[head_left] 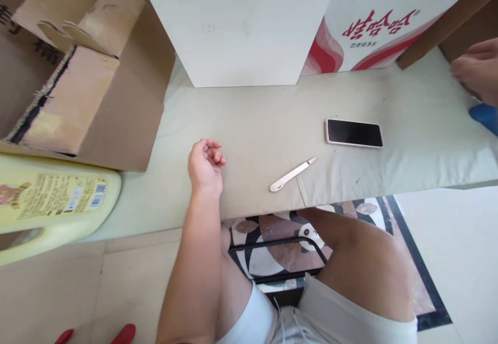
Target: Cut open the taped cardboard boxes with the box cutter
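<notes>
My left hand (207,166) rests on the pale cloth-covered surface (249,121), its fingers loosely curled in and nothing seen in them. To its right lies a slim white tool (291,176) with a small metal-coloured tip, slanting up to the right. A phone (354,133) with a dark screen lies flat beyond the tool. At the right edge, my right hand (478,69) is blurred and partly cut off, just above a blue object (485,117). Whether it holds anything cannot be made out.
An open cardboard box (128,100) and a yellow jug (58,198) stand at the left. A white box (245,32) and a red-and-white carton (373,27) line the back. Below the front edge are my legs, a black metal frame (278,241) and a patterned mat (412,261).
</notes>
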Tool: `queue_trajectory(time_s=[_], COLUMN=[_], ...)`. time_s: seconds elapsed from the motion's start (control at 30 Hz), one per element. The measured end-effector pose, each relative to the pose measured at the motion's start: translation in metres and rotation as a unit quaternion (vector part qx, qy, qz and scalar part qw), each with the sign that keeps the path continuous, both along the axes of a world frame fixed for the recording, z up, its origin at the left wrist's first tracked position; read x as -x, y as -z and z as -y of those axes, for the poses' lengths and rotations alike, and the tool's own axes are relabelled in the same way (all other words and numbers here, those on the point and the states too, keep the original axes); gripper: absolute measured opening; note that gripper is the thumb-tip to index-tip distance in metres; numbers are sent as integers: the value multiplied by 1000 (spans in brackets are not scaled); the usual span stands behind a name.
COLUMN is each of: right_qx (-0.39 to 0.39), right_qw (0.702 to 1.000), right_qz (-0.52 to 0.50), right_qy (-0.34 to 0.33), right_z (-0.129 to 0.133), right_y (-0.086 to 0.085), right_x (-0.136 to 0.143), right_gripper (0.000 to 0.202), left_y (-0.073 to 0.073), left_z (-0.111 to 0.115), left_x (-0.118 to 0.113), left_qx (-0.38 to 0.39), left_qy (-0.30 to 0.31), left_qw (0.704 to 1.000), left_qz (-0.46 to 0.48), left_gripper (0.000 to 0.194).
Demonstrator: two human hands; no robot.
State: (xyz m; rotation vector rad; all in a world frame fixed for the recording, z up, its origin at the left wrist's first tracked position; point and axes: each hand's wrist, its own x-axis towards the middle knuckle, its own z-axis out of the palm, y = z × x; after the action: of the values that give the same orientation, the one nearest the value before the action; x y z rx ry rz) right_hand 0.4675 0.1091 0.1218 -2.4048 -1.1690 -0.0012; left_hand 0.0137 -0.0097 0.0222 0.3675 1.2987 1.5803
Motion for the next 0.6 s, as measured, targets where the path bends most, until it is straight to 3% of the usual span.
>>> queue_trajectory(time_s=[0.1, 0.2, 0.33, 0.47, 0.6], right_qx=[51, 66, 76, 68, 105], right_qw=[998, 996, 995, 984, 932], right_qz=[-28, -54, -61, -50, -81], right_qy=[29, 22, -32, -155, -338], right_z=[18, 36, 47, 47, 49], right_y=[-5, -10, -20, -20, -2], right_x=[25, 39, 59, 112, 213], right_gripper=[40, 18, 30, 25, 23], left_y=[-3, -6, -7, -7, -8], left_z=[4, 11, 20, 26, 29], left_x=[2, 8, 21, 32, 39], left_qx=[-2, -3, -19, -73, -127], left_qy=[-1, -3, -22, -93, -166], left_qw=[1000, 1000, 999, 992, 967], left_qz=[13, 28, 43, -51, -146], left_gripper=[31, 33, 32, 31, 26])
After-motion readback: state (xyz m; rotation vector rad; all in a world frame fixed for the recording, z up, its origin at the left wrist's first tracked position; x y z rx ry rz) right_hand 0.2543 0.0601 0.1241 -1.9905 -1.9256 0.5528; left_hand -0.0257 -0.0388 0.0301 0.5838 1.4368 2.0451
